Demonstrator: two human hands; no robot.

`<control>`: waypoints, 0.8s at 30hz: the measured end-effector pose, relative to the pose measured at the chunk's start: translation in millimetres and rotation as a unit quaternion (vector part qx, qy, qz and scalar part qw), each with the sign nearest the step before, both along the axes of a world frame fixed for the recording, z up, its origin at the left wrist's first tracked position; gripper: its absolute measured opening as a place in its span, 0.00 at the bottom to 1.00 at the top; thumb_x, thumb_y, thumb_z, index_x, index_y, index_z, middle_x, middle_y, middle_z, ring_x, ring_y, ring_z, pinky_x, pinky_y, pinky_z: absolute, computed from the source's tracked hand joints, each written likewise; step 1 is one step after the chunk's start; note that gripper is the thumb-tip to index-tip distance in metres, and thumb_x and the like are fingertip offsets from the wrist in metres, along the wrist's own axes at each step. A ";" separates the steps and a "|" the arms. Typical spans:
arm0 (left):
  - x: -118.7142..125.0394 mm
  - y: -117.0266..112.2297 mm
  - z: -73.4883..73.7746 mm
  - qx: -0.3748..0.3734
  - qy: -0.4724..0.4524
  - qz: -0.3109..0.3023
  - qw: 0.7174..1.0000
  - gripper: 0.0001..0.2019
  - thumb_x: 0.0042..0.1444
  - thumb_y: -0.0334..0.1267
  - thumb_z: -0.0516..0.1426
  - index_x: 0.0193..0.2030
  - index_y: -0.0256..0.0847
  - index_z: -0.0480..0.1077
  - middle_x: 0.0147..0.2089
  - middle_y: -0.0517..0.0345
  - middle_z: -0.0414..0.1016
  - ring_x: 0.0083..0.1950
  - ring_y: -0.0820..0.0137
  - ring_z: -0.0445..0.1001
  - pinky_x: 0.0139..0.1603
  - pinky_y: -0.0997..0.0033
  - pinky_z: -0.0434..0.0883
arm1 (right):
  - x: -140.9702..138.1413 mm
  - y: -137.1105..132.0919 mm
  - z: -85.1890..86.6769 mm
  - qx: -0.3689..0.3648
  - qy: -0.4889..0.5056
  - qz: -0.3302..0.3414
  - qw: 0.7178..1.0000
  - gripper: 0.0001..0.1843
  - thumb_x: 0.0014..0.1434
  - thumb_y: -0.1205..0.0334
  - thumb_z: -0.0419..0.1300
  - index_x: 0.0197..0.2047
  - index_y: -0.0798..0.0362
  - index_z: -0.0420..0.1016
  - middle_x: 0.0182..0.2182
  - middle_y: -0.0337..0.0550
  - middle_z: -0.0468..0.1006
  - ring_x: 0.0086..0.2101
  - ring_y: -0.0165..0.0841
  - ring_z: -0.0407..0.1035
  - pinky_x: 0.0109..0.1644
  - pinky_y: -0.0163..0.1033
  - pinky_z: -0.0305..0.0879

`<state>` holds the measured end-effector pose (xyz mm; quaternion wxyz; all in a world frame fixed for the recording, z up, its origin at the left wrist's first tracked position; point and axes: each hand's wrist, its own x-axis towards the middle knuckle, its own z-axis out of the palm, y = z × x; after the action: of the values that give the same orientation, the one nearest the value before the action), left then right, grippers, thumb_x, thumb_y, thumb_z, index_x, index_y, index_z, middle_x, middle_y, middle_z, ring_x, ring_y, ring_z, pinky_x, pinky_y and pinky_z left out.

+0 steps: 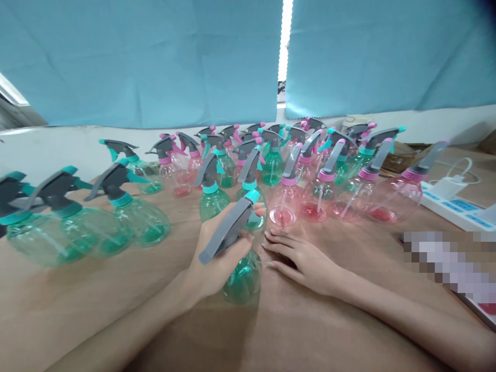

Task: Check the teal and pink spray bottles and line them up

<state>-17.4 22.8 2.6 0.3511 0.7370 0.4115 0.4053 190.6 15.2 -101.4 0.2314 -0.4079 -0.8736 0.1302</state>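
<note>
Brown, perhaps cloth tabletop (310,336): left hand (217,264) clenches translucent green spray bottle (243,280); right hand (306,261) flat, fingers released.

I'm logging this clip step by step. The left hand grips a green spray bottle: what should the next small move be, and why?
Probably stand the green spray bottle upright beside the green bottles just ahead. The left hand holds it tilted by the neck, the right hand lies flat and empty on the table, and pink bottles fill the right.
</note>
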 end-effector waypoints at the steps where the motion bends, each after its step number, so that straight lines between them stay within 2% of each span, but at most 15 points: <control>1: -0.2 -0.2 -0.2 -0.002 0.003 0.004 1.000 0.05 0.50 0.32 0.54 0.33 0.45 0.68 0.31 0.64 0.73 0.29 0.70 0.75 0.32 0.71 0.72 | 0.1 0.1 0.0 0.000 -0.002 0.000 1.000 0.24 0.66 0.50 0.50 0.60 0.52 0.67 0.59 0.48 0.69 0.60 0.41 0.59 0.62 0.52 0.59; 6: 0.5 -1.8 1.1 -0.006 0.010 0.004 1.000 0.04 0.51 0.32 0.54 0.31 0.44 0.67 0.38 0.62 0.76 0.32 0.71 0.75 0.34 0.71 0.72 | 0.4 0.6 -0.3 0.003 -0.010 0.001 1.000 0.24 0.66 0.50 0.49 0.60 0.52 0.66 0.59 0.48 0.68 0.60 0.41 0.59 0.62 0.51 0.59; 10: 1.4 -1.6 3.3 -0.012 0.015 -0.004 1.000 0.10 0.50 0.31 0.53 0.39 0.45 0.70 0.37 0.63 0.76 0.30 0.72 0.73 0.31 0.73 0.70 | 0.1 0.3 -0.3 0.004 -0.007 0.000 1.000 0.24 0.66 0.50 0.49 0.60 0.52 0.66 0.59 0.49 0.69 0.60 0.41 0.60 0.62 0.51 0.59; 14: 1.1 -1.3 1.8 -0.006 0.006 -0.008 1.000 0.16 0.51 0.30 0.53 0.47 0.45 0.70 0.43 0.62 0.75 0.32 0.73 0.73 0.36 0.74 0.72 | -0.2 -0.2 -0.2 0.005 0.008 0.000 1.000 0.24 0.66 0.51 0.50 0.60 0.52 0.67 0.58 0.49 0.69 0.59 0.42 0.60 0.61 0.52 0.59; 21: 2.1 -3.2 3.9 -0.001 0.018 0.006 1.000 0.17 0.51 0.28 0.53 0.47 0.46 0.70 0.43 0.62 0.76 0.34 0.71 0.74 0.39 0.71 0.72 | -0.4 -0.6 2.1 -0.004 0.006 -0.001 1.000 0.24 0.66 0.50 0.50 0.60 0.52 0.67 0.58 0.49 0.69 0.59 0.42 0.60 0.61 0.52 0.60; 24: 2.5 -3.0 5.1 -0.014 0.006 -0.003 1.000 0.18 0.51 0.28 0.53 0.49 0.46 0.69 0.48 0.60 0.76 0.39 0.69 0.76 0.43 0.70 0.73 | -0.3 -0.6 1.9 -0.004 0.010 -0.002 1.000 0.23 0.66 0.50 0.50 0.60 0.50 0.67 0.58 0.48 0.69 0.59 0.42 0.61 0.61 0.53 0.60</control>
<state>-15.0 19.9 7.7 0.3600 0.7356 0.4167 0.3945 190.3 14.6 -99.5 0.2388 -0.4091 -0.8699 0.1373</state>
